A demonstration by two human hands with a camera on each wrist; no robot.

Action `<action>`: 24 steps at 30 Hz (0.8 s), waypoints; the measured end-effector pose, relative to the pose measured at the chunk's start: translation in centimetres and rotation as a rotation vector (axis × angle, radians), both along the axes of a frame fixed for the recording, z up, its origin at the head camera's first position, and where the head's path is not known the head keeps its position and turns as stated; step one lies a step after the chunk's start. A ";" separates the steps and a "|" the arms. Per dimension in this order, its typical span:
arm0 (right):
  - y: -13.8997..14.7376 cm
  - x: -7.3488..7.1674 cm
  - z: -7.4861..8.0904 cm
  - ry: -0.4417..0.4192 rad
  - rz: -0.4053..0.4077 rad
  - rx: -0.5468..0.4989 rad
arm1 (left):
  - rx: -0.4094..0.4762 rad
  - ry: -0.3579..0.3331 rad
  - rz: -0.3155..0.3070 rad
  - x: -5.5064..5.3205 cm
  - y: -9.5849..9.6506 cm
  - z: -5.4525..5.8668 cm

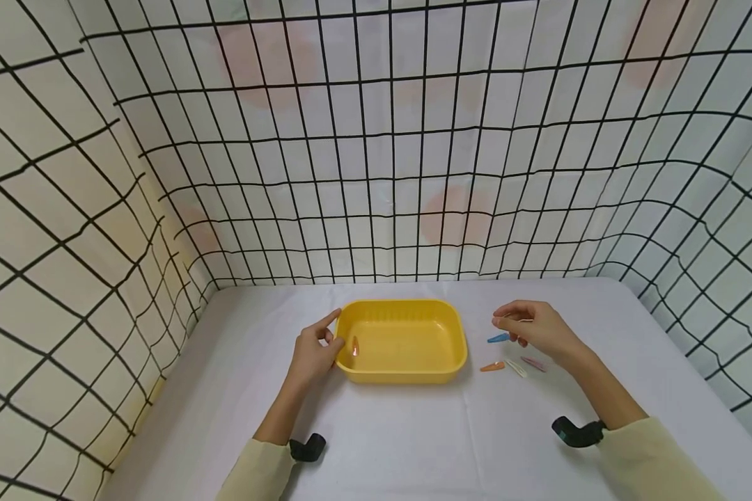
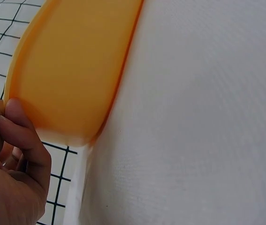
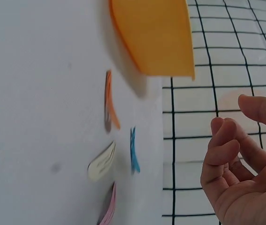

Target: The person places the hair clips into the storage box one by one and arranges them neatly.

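A yellow plastic tray (image 1: 401,376) stands on the table, with one orange hair clip (image 1: 355,346) inside near its left wall. My left hand (image 1: 314,353) pinches the tray's left rim between thumb and fingers, also seen up close in the left wrist view. To the right of the tray my right hand (image 1: 535,325) hovers over the clips, thumb and index finger apart and nothing held between them. Below it lie a blue hair clip (image 1: 498,338), an orange hair clip (image 3: 109,101), a white hair clip (image 3: 102,161) and a pink hair clip (image 3: 108,206).
A white cloth covers the table (image 1: 401,438). Black wire grid panels (image 1: 407,160) rise along the back and both sides, with pale fabric behind them. Each wrist carries a small black camera (image 1: 576,432).
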State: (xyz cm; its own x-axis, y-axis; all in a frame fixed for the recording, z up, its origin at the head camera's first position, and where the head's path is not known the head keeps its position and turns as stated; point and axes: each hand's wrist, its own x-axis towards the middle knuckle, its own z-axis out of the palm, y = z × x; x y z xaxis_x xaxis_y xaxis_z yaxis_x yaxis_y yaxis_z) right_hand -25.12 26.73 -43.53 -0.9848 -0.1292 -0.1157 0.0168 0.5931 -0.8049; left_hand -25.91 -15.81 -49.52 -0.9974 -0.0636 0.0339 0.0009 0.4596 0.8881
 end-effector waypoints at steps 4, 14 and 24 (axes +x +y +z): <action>1.7 0.4 -0.8 -0.001 -0.012 0.024 | -0.002 0.003 -0.002 0.0 0.0 0.0; 5.6 1.4 -3.2 -0.006 -0.020 0.051 | 0.002 -0.012 0.014 0.1 0.2 0.1; 7.1 2.4 -4.8 -0.024 -0.036 0.093 | 0.010 -0.021 0.014 0.2 0.3 0.2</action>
